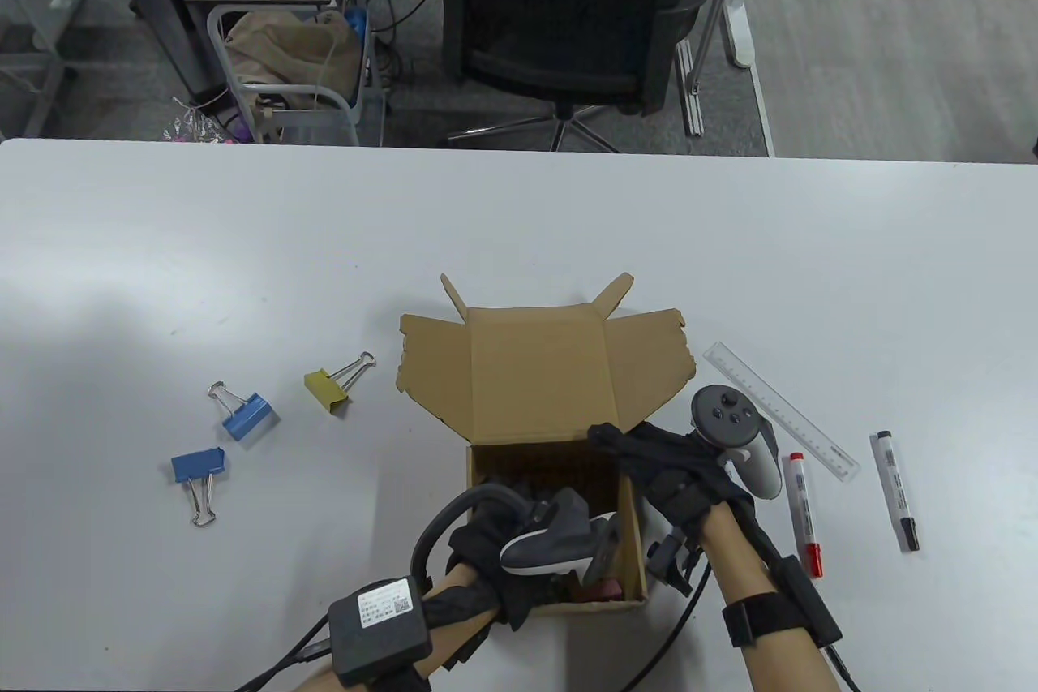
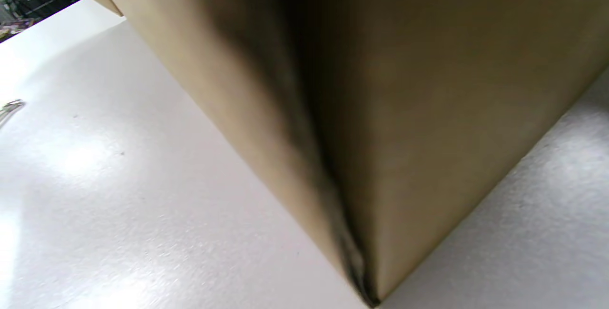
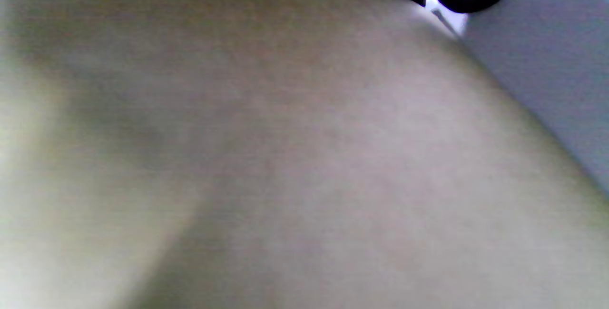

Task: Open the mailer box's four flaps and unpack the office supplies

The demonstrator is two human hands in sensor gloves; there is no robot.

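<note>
1. Box (image 1: 535,392): brown cardboard, flaps open, near edge of worktop (image 1: 243,238).
2. Left hand (image 1: 519,538): reaches inside box; fingers hidden, grip cannot be told.
3. Right hand (image 1: 665,465): fingers rest straight on box's right rim.

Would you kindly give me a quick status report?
Left hand inside mailer box, grip unseen. Right hand on box's right wall. Lid open; nothing in the way.

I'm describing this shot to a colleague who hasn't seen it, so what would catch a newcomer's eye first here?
First, the open cardboard mailer box at the near middle of the white table, its lid folded back, with the gloved left hand reaching inside and the right hand resting on its right wall. Then the unpacked supplies: two blue binder clips and a yellow one to the left, a clear ruler and two markers to the right.
</note>
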